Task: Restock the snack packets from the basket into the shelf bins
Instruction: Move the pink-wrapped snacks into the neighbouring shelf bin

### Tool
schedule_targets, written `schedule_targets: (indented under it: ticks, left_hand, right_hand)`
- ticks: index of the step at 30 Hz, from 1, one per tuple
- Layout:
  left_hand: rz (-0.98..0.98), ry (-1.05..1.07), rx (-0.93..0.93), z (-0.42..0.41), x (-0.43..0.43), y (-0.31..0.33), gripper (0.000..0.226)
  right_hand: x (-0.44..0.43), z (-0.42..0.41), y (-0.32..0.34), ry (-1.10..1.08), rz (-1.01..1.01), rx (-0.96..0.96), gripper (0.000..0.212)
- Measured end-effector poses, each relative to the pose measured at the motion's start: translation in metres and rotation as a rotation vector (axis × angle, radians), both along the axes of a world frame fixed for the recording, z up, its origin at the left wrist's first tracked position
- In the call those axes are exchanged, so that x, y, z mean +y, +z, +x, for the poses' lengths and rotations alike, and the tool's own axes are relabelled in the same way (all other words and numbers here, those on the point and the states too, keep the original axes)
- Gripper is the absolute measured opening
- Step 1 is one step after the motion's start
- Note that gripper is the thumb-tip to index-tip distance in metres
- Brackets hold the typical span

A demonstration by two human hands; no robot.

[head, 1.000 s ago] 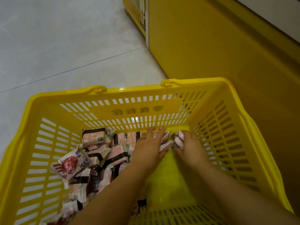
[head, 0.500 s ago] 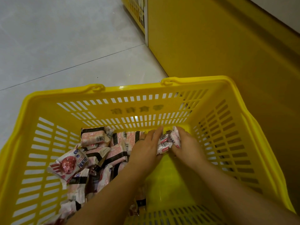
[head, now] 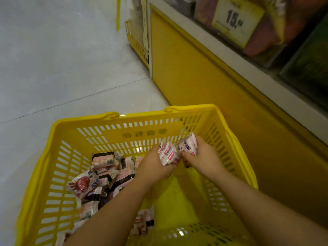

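Head view: both hands inside basket [head: 58, 142], at 1 o'clock
Left hand [head: 156, 166]: fingers curled round packets [head: 168, 154]
Right hand [head: 204, 157]: fingers closed on packet [head: 189, 145], likely gathering a handful for shelf bins [head: 266, 41]

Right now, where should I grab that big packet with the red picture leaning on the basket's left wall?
Pinch the large packet by its raised upper edge, coming from above. It lies tilted, face up, on top of the pile by the basket wall, so that edge looks free while its lower end seems tucked among other packets.
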State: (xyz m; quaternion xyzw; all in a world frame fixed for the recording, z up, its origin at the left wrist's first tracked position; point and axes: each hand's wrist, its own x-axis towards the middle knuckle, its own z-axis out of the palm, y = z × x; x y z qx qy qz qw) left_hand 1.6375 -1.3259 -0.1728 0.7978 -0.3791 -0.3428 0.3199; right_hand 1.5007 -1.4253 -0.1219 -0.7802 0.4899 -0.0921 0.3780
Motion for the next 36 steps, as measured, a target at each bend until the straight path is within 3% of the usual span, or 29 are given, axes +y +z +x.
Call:
schedule_targets:
  ticks: [4, 7, 10, 14, 19, 25, 30, 34, 36]
  left_hand:
    - [-0.163, 0.141, 0.142, -0.004, 0.002, 0.066, 0.052]
    - [-0.342, 0.231, 0.234, -0.018, 0.005, 0.129, 0.047]
    - [-0.551, 0.324, 0.236, -0.040, 0.012, 0.198, 0.041]
    - [-0.809, 0.385, 0.258, -0.084, 0.025, 0.289, 0.050]
    - [-1.036, 0.307, 0.293, -0.143, 0.037, 0.372, 0.046]
    - [-1.120, 0.230, 0.254, -0.197, 0.046, 0.440, 0.055]
    - [-1.136, 0.030, 0.253, -0.243, 0.048, 0.487, 0.064]
    - [-1.128, -0.092, 0.268, -0.273, 0.043, 0.510, 0.070]
    - [-1.122, -0.131, 0.280, -0.283, 0.038, 0.516, 0.068]
  right_hand:
    - [0.014, -0.007, 0.070, 0.015, -0.079, -0.130, 0.042]
    - [0.031, -0.019, 0.130, -0.024, -0.232, -0.250, 0.054]
    - [0.052, -0.037, 0.196, -0.134, -0.292, -0.486, 0.065]
    - [0.078, -0.069, 0.272, -0.183, -0.354, -0.777, 0.051]
    - [0.107, -0.117, 0.353, -0.149, -0.491, -0.863, 0.044]
    - [0.137, -0.188, 0.434, -0.008, -0.601, -0.732, 0.062]
    - [0.151, -0.263, 0.499, -0.100, -0.837, -0.609, 0.057]
    - [0.147, -0.323, 0.532, -0.243, -1.086, -0.087, 0.032]
    - [0.138, -0.350, 0.548, -0.320, -1.101, 0.158, 0.026]
